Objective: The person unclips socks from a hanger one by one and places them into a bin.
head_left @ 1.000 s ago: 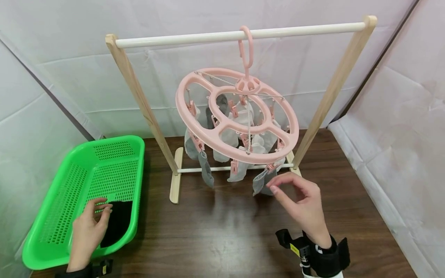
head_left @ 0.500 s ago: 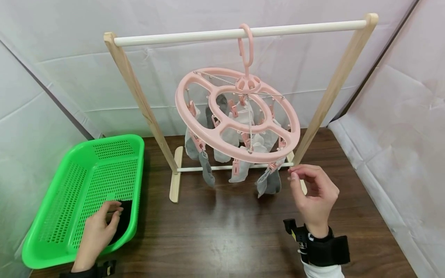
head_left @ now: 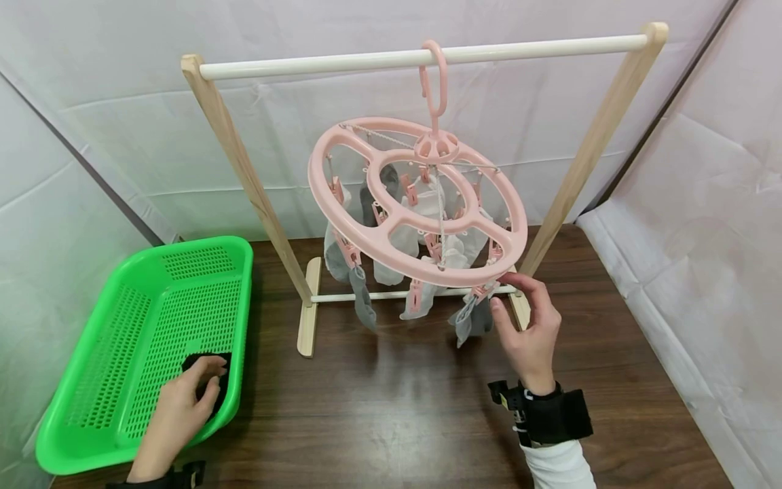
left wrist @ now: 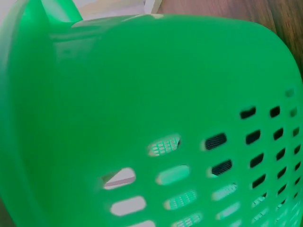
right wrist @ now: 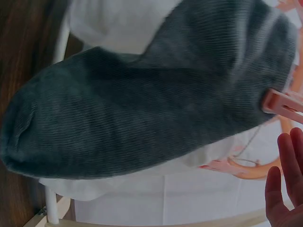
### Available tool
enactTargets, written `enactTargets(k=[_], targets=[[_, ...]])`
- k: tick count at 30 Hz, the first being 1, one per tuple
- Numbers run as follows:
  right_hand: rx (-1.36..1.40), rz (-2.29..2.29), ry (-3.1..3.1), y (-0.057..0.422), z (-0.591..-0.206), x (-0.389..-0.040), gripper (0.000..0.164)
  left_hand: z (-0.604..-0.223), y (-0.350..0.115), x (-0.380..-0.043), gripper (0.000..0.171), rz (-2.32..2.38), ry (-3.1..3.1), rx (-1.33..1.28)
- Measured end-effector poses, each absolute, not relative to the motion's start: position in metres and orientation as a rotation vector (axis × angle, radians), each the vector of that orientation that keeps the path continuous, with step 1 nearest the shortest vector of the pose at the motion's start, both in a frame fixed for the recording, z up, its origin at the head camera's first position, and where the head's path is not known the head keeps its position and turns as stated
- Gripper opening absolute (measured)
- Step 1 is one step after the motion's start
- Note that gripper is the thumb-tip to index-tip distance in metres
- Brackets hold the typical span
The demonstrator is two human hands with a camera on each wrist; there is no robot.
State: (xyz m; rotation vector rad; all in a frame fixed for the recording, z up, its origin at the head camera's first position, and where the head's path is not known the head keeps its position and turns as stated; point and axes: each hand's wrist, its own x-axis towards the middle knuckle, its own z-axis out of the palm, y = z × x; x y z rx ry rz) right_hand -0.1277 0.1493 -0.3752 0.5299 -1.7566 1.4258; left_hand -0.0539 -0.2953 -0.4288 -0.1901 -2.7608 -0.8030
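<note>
In the head view my right hand is at the front right of a round pink clip hanger, thumb and index finger spread apart. Its fingertips come right up to the rim, beside a pink clip that holds a grey sock. Close up in the right wrist view, the grey sock hangs from its clip, with fingers just below. My left hand reaches into a green basket, fingers loosely bent over black fabric. The left wrist view shows mostly the basket wall.
The hanger hooks over the white bar of a wooden stand. Several grey and white socks, such as a white sock, dangle from it. Dark wooden table spreads in front; white cloth walls enclose the sides and back.
My right hand first moved right, away from the grey sock, then back left to the hanger's rim. The left hand has moved slightly right over the black fabric.
</note>
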Motion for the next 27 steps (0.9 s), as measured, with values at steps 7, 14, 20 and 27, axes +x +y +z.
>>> enactTargets(k=[7,14,20,27], targets=[[0.61,1.546,-1.829,0.147,-0.382,-0.14,0.039,-0.428,-0.289,-0.055,0.025,-0.772,-2.772,-0.216],[0.725,1.821,-1.774,0.154,-0.399,-0.157,0.039,-0.432,-0.282,-0.057,0.032,-0.775,-2.554,-0.319],[0.744,1.839,-1.753,0.154,-0.402,-0.158,0.04,-0.426,-0.267,-0.06,0.037,-0.743,-2.42,-0.415],[0.735,1.888,-1.748,0.153,-0.399,-0.154,0.042,-0.416,-0.239,-0.065,0.027,-0.73,-2.359,-0.528]])
